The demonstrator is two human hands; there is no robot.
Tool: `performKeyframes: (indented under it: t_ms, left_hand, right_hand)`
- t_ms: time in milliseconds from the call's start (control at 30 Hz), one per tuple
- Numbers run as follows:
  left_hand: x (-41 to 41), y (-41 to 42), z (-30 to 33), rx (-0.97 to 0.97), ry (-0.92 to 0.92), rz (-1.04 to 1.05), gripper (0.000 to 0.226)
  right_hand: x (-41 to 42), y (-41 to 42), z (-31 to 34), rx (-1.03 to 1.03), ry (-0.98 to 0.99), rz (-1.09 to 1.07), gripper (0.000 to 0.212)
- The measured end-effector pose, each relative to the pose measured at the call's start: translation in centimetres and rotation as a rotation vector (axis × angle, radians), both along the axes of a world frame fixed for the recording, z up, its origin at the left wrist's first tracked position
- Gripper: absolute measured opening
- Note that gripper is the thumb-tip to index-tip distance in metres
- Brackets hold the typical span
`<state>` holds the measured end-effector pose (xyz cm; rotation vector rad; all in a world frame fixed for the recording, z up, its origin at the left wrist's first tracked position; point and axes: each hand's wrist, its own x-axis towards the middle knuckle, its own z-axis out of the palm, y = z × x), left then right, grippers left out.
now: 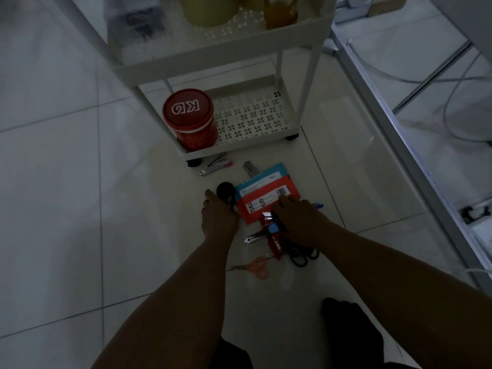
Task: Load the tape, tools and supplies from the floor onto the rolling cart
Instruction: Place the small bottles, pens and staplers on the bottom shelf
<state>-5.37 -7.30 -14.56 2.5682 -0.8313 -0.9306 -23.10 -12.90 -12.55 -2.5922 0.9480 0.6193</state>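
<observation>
Left hand (218,217) grips round black tape roll (225,191), right hand (295,217) grasps small blue-and-silver stapler (274,225) over flat red-blue cardboard packet (263,193) on glossy tile floor (66,209)

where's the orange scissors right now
In the head view, the orange scissors lie on the floor tile between the forearms, just left of the black scissors.

The floor (66,182) is glossy pale tile. The cart (255,121) looks like matt white painted metal with perforated shelves. The red tub (191,121) has a smooth plastic lid. The packet (263,193) is printed card, and the stapler (215,166) shiny metal.
</observation>
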Motion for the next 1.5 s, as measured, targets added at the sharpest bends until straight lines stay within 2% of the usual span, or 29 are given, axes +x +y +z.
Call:
performKeyframes:
  t_ms: [67, 300, 367, 533, 733, 800, 867, 967, 1067, 1233, 1333, 1433, 1500]
  left_hand:
    - [0.1, -0.1, 0.0, 0.023, 0.0, -0.011, 0.061]
    - [0.4, 0.0, 0.3, -0.034, -0.013, 0.045, 0.029]
    - [0.3, 0.0, 0.4, -0.019, -0.026, 0.035, 0.029]
    - [-0.3, -0.3, 0.2, -0.041, -0.044, -0.056, 0.049]
    - [-0.1, 0.1, 0.1, -0.105, 0.018, -0.038, 0.027]
    - [0.4, 0.1, 0.4, -0.117, 0.055, 0.005, 0.029]
    - [0.7, -0.2, 0.9, -0.123, 0.143, 0.082, 0.036]
    - [0.6, -1.1, 2.1, -0.202, 0.33, 0.202, 0.039]
    - [-0.2, -2.8, 3.5, -0.241, 0.453, 0.216, 0.036]
    - [-1.0, -8.2, 7.8, -0.286, 0.445, 0.19, 0.029]
    - [-0.4, -10.9, 9.0, -0.224, 0.446, 0.23, 0.02]
    - [0.5, -13.1, 9.0, -0.193, 0.436, 0.256, 0.012]
    - [1.3, -14.2, 8.7, -0.193, 0.411, 0.217, 0.014]
  right_hand:
    - [0.1, -0.2, 0.0, 0.014, -0.009, -0.024, 0.063]
    - [-0.4, -1.5, 0.3, 0.193, -0.129, -0.216, 0.057]
    - [-0.4, -1.7, 0.6, 0.199, -0.145, -0.229, 0.052]
    - [0.5, -0.4, -0.1, 0.062, -0.03, -0.124, 0.051]
    - [0.5, -1.2, -0.3, 0.111, -0.025, -0.208, 0.059]
    - [0.2, -1.4, -0.3, 0.134, -0.087, -0.24, 0.051]
    - [0.1, -1.8, 0.1, 0.197, -0.173, -0.308, 0.042]
    - [0.5, -3.5, 1.3, 0.316, -0.33, -0.502, 0.046]
    - [1.5, -5.2, 2.7, 0.37, -0.438, -0.63, 0.034]
    - [3.9, -8.6, 6.4, 0.478, -0.59, -0.869, 0.02]
    - [5.2, -10.9, 7.6, 0.504, -0.632, -0.994, 0.008]
    - [5.8, -13.5, 7.6, 0.464, -0.65, -1.071, 0.03]
    - [6.2, -14.8, 7.0, 0.435, -0.652, -1.077, 0.035]
